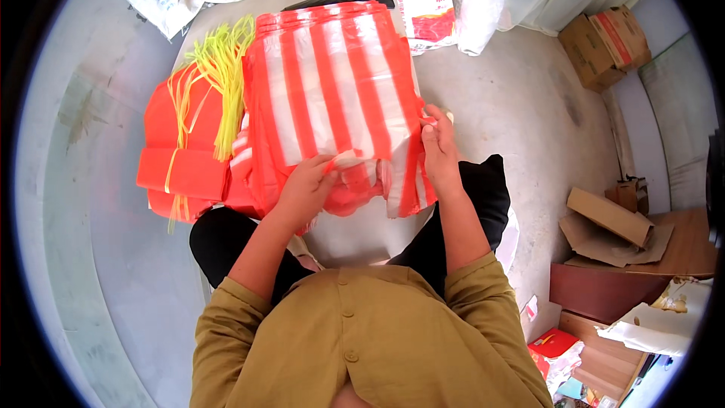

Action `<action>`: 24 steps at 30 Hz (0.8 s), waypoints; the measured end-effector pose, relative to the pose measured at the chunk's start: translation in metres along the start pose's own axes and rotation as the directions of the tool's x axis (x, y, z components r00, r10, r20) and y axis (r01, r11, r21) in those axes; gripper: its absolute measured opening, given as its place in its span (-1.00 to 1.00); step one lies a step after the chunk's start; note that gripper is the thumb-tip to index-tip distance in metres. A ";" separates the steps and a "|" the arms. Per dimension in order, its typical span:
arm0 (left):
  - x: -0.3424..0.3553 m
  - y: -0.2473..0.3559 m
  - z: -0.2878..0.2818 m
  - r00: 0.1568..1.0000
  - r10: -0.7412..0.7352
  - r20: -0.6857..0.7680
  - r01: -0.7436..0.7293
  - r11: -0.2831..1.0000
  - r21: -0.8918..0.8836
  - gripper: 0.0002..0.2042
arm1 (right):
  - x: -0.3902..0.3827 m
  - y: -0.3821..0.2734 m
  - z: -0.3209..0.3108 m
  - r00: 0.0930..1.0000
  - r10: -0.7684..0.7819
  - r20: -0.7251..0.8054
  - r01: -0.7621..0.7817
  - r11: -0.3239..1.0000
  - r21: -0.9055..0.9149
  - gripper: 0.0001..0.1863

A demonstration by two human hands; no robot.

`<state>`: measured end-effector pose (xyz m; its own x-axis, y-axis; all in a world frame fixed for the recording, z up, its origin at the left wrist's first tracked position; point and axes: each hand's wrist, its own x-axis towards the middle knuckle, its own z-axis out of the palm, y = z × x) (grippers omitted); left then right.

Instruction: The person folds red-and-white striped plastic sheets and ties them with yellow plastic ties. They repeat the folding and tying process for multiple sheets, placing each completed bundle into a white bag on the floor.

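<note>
— What lies at the left?
— A folded red bundle (181, 170), and a bunch of yellow strips (229, 117) lies partly over it.
— And the left hand (308, 185)?
— It pinches the lower edge of the red-and-white striped plastic bags (332, 91), which lie piled in the middle, before the person.
— The right hand (440, 147)?
— Its thumb and fingers hold the right edge of the pile.
— Farther right?
— Cardboard boxes (593, 53), well apart from the hands.
</note>
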<state>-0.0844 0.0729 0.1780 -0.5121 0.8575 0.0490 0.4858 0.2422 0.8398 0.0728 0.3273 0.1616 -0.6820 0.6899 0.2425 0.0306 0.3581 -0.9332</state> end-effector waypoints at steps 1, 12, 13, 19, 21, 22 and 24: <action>0.000 -0.002 0.000 1.000 -0.003 0.006 0.003 1.000 -0.009 -0.71 | 0.000 -0.009 0.001 1.000 -0.019 0.007 0.019 1.000 0.010 -0.50; -0.010 0.009 0.009 0.980 0.200 0.001 -0.185 0.903 0.388 -0.66 | -0.062 -0.009 -0.018 0.959 0.225 0.173 -0.242 0.967 0.084 -0.17; -0.011 0.005 0.012 0.973 0.231 0.001 -0.208 0.871 0.445 -0.64 | -0.070 -0.020 -0.023 0.937 0.302 0.178 -0.319 0.945 0.076 -0.16; -0.016 -0.002 0.024 0.937 0.350 0.013 -0.282 0.734 0.618 -0.56 | -0.075 -0.035 -0.030 0.991 0.036 0.128 -0.013 0.984 -0.177 -0.37; -0.018 -0.001 0.023 0.941 0.338 0.016 -0.268 0.718 0.642 -0.54 | -0.060 -0.058 -0.022 0.967 -0.179 0.181 0.227 0.930 -0.290 -0.51; -0.019 0.001 0.023 0.947 0.322 0.015 -0.255 0.719 0.647 -0.53 | -0.052 -0.065 -0.016 0.963 -0.084 0.258 0.154 0.951 -0.269 -0.52; -0.021 0.004 0.024 0.952 0.306 0.013 -0.242 0.723 0.647 -0.52 | -0.035 -0.076 -0.002 0.905 0.106 0.411 -0.001 0.969 -0.248 -0.55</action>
<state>-0.0547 0.0671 0.1677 -0.3291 0.8964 0.2968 0.9334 0.2613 0.2460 0.0959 0.2772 0.2245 -0.9147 0.4041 0.0112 0.2117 0.5026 -0.8382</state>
